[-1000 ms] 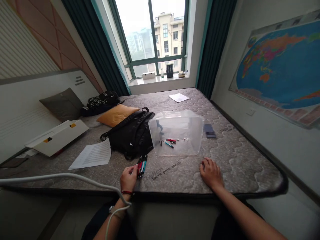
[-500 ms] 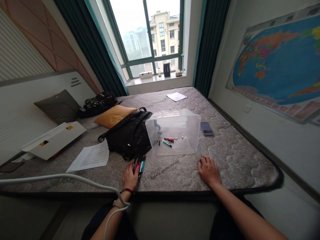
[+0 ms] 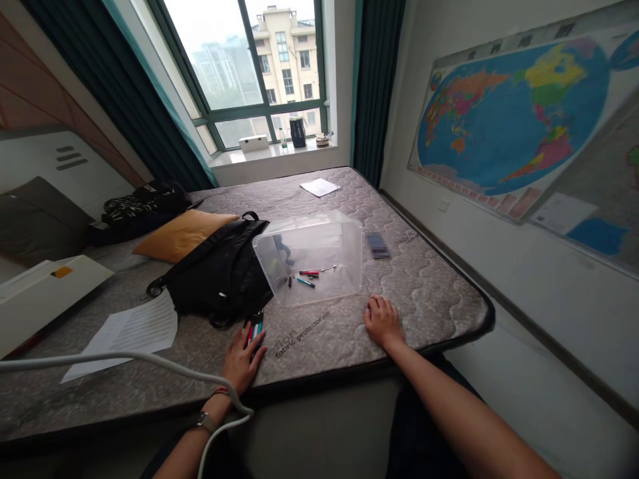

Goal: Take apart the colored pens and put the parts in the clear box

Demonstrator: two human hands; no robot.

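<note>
Finding the black bag (image 3: 214, 276) just beside the pens (image 3: 255, 327), my left hand (image 3: 239, 364) spreads wide against them; my right hand (image 3: 383, 322) rests loosely curled, holding nothing.

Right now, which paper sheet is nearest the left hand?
The printed sheet, by the black bag, lies nearest the left hand; the other sheet sits near the window.

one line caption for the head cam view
Head-camera view: left hand at a bundle of coloured pens beside a clear plastic box, right hand resting on a grey quilted mattress
</note>
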